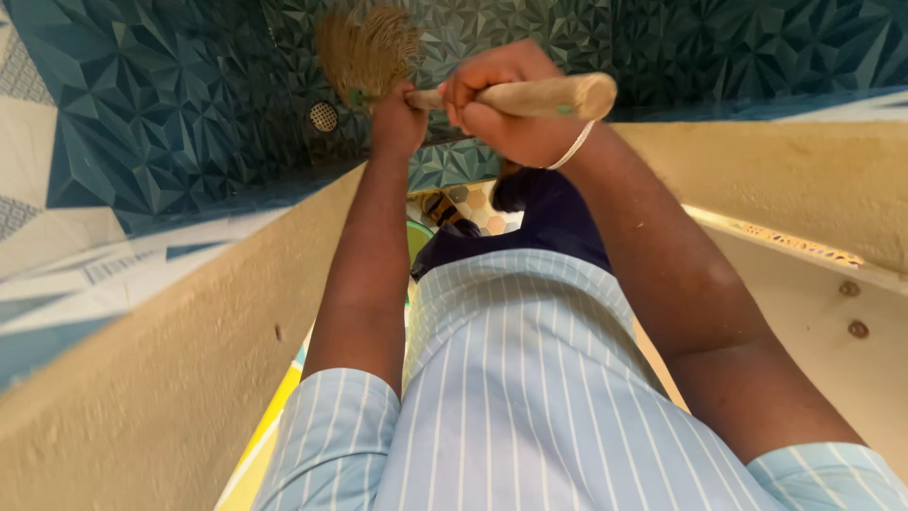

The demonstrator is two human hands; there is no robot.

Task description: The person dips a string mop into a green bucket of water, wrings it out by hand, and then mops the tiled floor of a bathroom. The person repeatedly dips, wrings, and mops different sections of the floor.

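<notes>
Both my hands grip a short broom with a pale wooden handle and a fan of straw bristles. My left hand holds the handle close to the bristles. My right hand wraps the handle further back, with a white band on its wrist. The bristles press against a dark teal tiled wall with a raised geometric pattern. My arms reach forward from a light blue striped shirt.
A small round metal drain cover sits in the tiles beside the bristles. Cream ledges run along both sides. A patterned floor and a sandal show below. Two screws dot the right panel.
</notes>
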